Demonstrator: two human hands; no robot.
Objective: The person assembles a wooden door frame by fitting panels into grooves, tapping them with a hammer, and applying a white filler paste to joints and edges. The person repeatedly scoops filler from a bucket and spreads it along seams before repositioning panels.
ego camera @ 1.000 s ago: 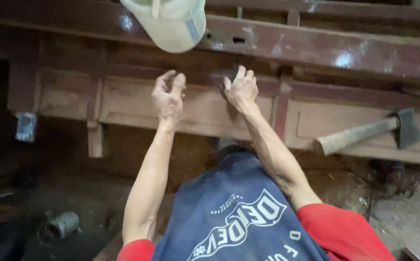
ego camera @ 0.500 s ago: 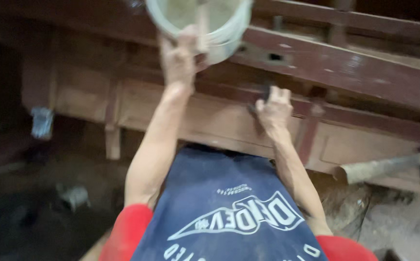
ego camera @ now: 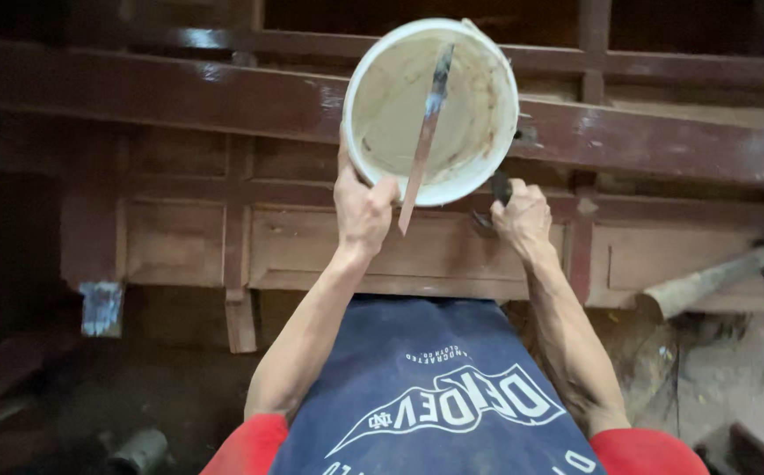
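The left hand's (ego camera: 363,209) fingers are gripping the rim of the white bucket (ego camera: 432,110), now turned mouth-up, a flat stick (ego camera: 424,132) leaning inside. The right hand's (ego camera: 518,220) fingers are curling shut around a small dark tool (ego camera: 500,187), still against the red-brown wooden frame (ego camera: 663,145). A hammer (ego camera: 716,277) is lying to the right.
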